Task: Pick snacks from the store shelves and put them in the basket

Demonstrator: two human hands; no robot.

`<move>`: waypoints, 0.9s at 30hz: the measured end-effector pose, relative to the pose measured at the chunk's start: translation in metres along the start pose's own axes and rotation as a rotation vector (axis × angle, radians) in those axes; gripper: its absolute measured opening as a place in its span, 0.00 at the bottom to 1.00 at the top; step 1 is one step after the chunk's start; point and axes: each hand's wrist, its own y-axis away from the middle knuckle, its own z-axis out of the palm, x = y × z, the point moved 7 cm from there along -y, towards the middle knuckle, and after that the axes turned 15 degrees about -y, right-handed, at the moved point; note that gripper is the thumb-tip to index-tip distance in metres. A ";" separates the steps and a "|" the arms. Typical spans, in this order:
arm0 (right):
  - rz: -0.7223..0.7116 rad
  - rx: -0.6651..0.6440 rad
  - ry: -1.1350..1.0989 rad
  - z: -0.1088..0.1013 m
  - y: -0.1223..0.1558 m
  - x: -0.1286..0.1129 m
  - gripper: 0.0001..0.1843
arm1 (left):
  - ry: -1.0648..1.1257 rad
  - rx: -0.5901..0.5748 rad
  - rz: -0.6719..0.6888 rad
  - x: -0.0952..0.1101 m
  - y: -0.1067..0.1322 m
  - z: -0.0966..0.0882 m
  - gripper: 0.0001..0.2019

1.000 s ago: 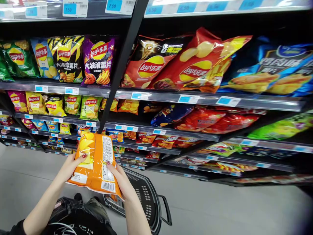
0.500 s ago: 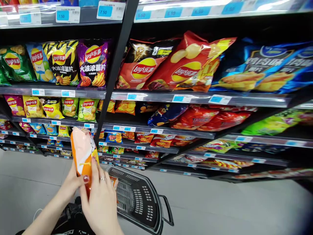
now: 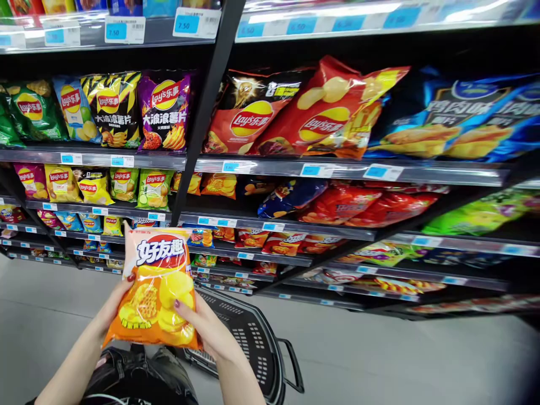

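Note:
An orange and yellow bag of chips (image 3: 158,287) with white lettering is held upright in front of me, its printed face toward me. My left hand (image 3: 116,301) grips its left edge, thumb on the front. On the right edge, my right hand (image 3: 206,323) is closed around the side, thumb pressed on the printed chips. The fingers behind the bag are hidden. Below and to the right of the bag is a black shopping basket (image 3: 257,343) with slotted sides, partly covered by my right hand and arm.
Black shelves (image 3: 346,169) full of chip bags run across the view, with price tags on their edges. Red chip bags (image 3: 253,121) and blue chip bags (image 3: 422,135) stand on the upper shelf. Grey floor (image 3: 363,349) lies below, and the basket's handle (image 3: 295,365) sticks out right.
The bag has turned from its narrow side to its printed front. My right hand has moved from the front of the bag to its right edge; the left stays at the left side.

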 end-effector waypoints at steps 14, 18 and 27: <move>-0.144 0.089 0.082 -0.013 -0.004 -0.011 0.35 | -0.361 -0.048 0.243 0.017 -0.015 -0.004 0.26; -0.260 -0.032 0.288 -0.007 0.004 -0.023 0.38 | -0.429 -0.027 0.354 0.023 -0.018 -0.020 0.27; -0.717 0.600 1.138 0.010 0.017 -0.032 0.23 | -0.503 0.123 0.537 0.019 -0.012 0.000 0.28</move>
